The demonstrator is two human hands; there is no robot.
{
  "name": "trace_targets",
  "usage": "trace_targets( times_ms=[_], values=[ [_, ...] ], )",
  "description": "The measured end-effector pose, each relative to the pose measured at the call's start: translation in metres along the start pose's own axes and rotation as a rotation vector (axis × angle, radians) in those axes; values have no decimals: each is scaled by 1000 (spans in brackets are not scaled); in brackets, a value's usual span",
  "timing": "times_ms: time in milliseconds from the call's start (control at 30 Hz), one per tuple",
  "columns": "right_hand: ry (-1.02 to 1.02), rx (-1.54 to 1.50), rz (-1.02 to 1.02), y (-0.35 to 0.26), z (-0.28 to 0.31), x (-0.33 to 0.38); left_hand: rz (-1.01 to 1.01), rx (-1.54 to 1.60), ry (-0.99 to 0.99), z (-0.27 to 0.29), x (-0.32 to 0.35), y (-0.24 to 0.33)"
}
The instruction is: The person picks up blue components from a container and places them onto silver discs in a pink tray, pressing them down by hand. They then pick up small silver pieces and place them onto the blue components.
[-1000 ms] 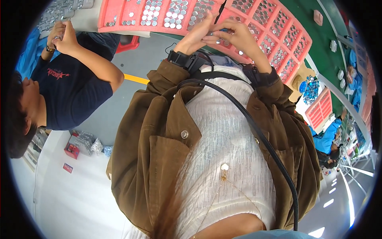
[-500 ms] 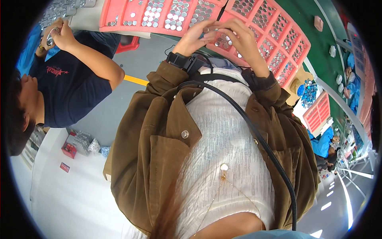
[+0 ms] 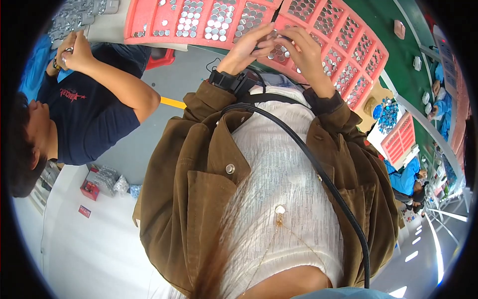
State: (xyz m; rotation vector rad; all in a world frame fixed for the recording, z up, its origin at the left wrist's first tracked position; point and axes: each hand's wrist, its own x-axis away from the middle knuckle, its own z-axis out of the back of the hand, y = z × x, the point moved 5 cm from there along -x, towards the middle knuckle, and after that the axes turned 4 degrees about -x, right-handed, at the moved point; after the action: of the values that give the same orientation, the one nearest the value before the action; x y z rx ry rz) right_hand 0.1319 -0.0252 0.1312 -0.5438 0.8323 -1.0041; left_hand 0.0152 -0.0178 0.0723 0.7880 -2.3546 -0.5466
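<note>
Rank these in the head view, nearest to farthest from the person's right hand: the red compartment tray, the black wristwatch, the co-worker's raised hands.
From the right hand:
1. Red compartment tray, directly under and beside the hand.
2. Black wristwatch, on the left wrist, lower left.
3. Co-worker's raised hands, far left of the picture.

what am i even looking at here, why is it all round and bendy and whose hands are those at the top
This is one picture from a wide fisheye camera worn on a person's head, looking down, so straight edges bend near the rim. The brown jacket and white top belong to the wearer. Their left hand and right hand meet over a pink plastic tray with many compartments that hold small round silver metal pieces. The fingers pinch something small between them; it is too small to tell what. The dark blue shirt on the left is a co-worker, whose hands hold something of their own.
</note>
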Motion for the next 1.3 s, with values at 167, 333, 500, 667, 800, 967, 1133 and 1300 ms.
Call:
trace_targets(
  times_ms=[167,333,500,667,800,967,1133,1300],
  values=[
    [40,-556,-525,27,-15,10,-3,-71,42,1,-1,0],
    [19,-675,-692,36,-17,14,6,-77,21,-1,-2,-2],
    [41,-650,-689,33,-13,14,75,-8,-15,-7,1,-4],
    [8,-623,-607,35,-17,20,207,127,-149,-6,3,-11],
    [-68,-427,-472,26,-11,21,294,62,-159,1,10,-14],
    [-151,-216,-180,7,-11,22,419,104,-125,6,16,-23],
    [-178,-142,17,-7,-9,25,567,220,-175,17,20,-41],
    [-177,-114,18,-4,-12,24,591,234,-175,19,17,-43]
  ],
)
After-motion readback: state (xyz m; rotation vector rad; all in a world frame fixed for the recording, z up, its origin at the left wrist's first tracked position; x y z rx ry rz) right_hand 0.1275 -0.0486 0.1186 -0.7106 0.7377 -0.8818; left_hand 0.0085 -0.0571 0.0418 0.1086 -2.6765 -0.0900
